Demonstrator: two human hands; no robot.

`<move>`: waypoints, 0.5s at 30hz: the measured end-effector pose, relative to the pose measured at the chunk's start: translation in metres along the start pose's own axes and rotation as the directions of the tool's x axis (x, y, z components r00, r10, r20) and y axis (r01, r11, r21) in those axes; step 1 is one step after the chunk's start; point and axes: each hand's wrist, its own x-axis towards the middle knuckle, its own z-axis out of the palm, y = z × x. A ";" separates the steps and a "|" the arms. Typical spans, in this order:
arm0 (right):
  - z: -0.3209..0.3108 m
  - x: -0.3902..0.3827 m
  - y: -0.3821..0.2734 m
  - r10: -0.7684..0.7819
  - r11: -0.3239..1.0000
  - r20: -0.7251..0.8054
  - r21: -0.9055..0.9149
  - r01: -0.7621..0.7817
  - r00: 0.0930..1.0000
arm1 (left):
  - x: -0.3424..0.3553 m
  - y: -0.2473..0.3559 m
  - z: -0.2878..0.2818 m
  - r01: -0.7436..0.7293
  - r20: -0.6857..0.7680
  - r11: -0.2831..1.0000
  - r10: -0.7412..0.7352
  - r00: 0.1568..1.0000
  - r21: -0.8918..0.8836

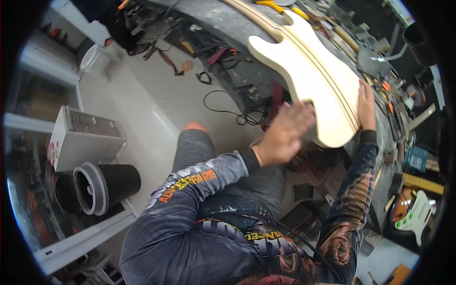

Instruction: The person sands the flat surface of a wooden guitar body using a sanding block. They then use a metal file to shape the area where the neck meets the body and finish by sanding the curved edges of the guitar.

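Note:
An unfinished pale wood electric guitar body (306,64) lies on the workbench, with thin dark stripes along its middle and its neck (254,16) running off the top edge. My left hand (287,133), smeared by motion, is at the near-left edge of the body, beside the cutout. Whether anything is under its fingers cannot be seen. On the right side of the body, my right hand (365,107) holds the edge, with fingers lying along it and the thumb hidden.
Hand tools (389,104) and clutter crowd the bench's right side. A second guitar (415,216) with a white pickguard is at lower right. Black cable (244,116) and tools lie on the floor. At left stand a white cabinet (88,137) and a black bin (111,185). Another person (114,28) is at upper left.

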 end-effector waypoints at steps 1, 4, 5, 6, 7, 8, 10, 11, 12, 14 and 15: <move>0.005 0.000 0.003 -0.059 0.998 0.030 -0.014 0.059 0.998 | -0.008 0.007 -0.004 -0.038 0.110 0.999 0.034 0.993 0.034; -0.018 0.003 0.028 -0.058 0.998 0.105 -0.002 0.059 0.993 | 0.011 -0.011 -0.017 -0.368 0.154 0.925 0.352 0.923 0.093; -0.011 -0.001 0.023 -0.014 0.988 0.102 0.153 -0.002 0.995 | 0.020 -0.025 -0.026 -0.424 0.126 0.900 0.412 0.902 0.096; -0.013 0.001 0.036 -0.011 0.988 0.104 0.157 -0.006 0.995 | 0.026 -0.026 -0.030 -0.361 0.048 0.922 0.358 0.933 0.137; -0.023 0.003 0.062 -0.029 0.994 0.113 0.109 0.016 0.993 | 0.037 -0.028 -0.037 -0.245 0.003 0.952 0.248 0.969 0.184; -0.015 0.011 0.073 -0.019 0.991 0.132 0.134 0.001 0.991 | 0.046 -0.036 -0.045 -0.063 -0.143 0.965 0.102 0.984 0.256; -0.003 0.016 0.087 -0.006 0.995 0.145 0.104 -0.009 0.989 | 0.059 -0.039 -0.075 0.032 -0.157 0.937 0.025 0.987 0.348; -0.010 0.020 0.104 -0.072 0.997 0.139 0.016 0.071 0.988 | 0.065 -0.033 -0.081 0.010 -0.135 0.937 0.040 0.990 0.350; 0.003 0.028 0.102 -0.014 1.000 0.163 -0.012 0.016 0.987 | 0.061 -0.029 -0.090 0.011 -0.110 0.928 0.032 0.993 0.373; 0.003 0.030 0.114 0.007 1.000 0.134 0.011 -0.008 0.991 | 0.052 -0.018 -0.103 0.057 -0.236 0.964 0.005 0.972 0.258; -0.010 0.033 0.131 -0.034 0.999 0.142 0.009 0.033 0.989 | 0.043 -0.011 -0.109 0.099 -0.302 0.966 -0.024 0.953 0.237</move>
